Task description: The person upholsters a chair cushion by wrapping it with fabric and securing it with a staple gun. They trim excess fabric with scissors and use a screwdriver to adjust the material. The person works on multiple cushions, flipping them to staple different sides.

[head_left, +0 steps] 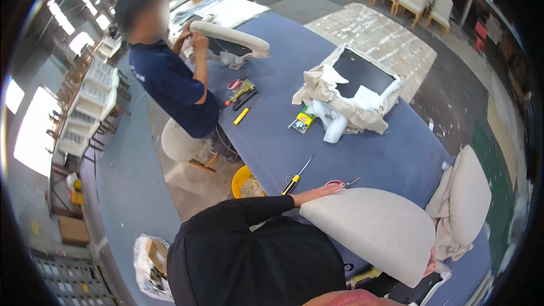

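Observation:
A rounded beige upholstered chair cushion [371,229] is tilted up in front of me, its smooth fabric side showing. My left hand [320,192] lies along its upper left edge, gripping it, with the fingertips partly behind the rim. At the lower right edge my right hand [430,263] holds the same cushion; only some of its fingers show. Just past my left hand, red-handled scissors [343,183] rest on the blue table. A yellow-and-black screwdriver [296,177] lies to their left.
Across the blue table [272,141], a co-worker [170,73] handles another padded piece [229,35]. A partly covered seat [354,88] with white padding lies at the far side. Another beige cushion [469,192] rests on the right. A yellow bucket [245,183] stands beside the table.

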Tool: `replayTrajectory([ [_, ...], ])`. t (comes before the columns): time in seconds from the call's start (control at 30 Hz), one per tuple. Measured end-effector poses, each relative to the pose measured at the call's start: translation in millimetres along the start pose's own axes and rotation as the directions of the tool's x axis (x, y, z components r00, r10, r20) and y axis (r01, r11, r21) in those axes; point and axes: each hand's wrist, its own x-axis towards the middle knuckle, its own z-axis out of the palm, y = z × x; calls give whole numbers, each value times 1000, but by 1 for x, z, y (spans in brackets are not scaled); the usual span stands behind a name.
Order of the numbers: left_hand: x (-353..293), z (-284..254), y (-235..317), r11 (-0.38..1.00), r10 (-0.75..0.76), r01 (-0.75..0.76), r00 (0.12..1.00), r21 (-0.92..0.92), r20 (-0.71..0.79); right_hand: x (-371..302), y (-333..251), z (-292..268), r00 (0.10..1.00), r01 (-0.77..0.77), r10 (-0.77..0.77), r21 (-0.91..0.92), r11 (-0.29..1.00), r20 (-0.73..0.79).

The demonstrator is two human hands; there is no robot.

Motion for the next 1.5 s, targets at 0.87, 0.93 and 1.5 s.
replayTrajectory([
  [0.87,251,-68,253,786,306,-150,937,-599,168,73,-141,-19,633,-598,431,53,799,643],
  [0.93,254,-53,261,802,352,-192,917,-566,188,90,-204,-36,711,-383,410,-173,907,571],
  [1.5,245,3,301,799,366,-202,911,-566,191,74,-304,-69,787,126,361,-703,700,500],
])
